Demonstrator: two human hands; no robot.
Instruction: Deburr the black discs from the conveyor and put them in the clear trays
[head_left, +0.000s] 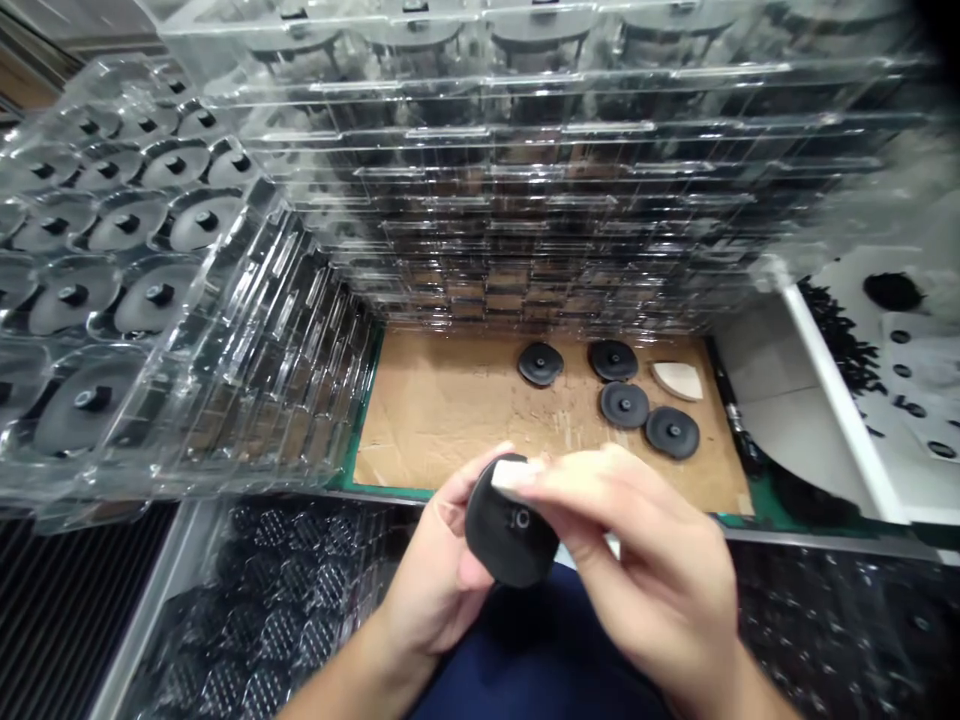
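My left hand [442,555] is closed around the edge of a black rounded disc [510,545] that has small raised marks at its centre. Held tilted, the disc faces up toward me above the near edge of the bench. Between the fingertips of my right hand [645,550] is a small white block [516,474], which lies against the disc's upper edge. On the cardboard beyond my hands rest several similar black discs, among them one at the left [540,364] and one at the right [673,432]. A pale wedge-shaped piece [677,380] lies beside them.
A tall stack of clear plastic trays [525,200] rises behind the cardboard sheet [435,400]. More stacked trays [187,340], the top one filled with dark discs, stand at the left. At the right, a white bin wall [847,410] borders small black parts [836,340].
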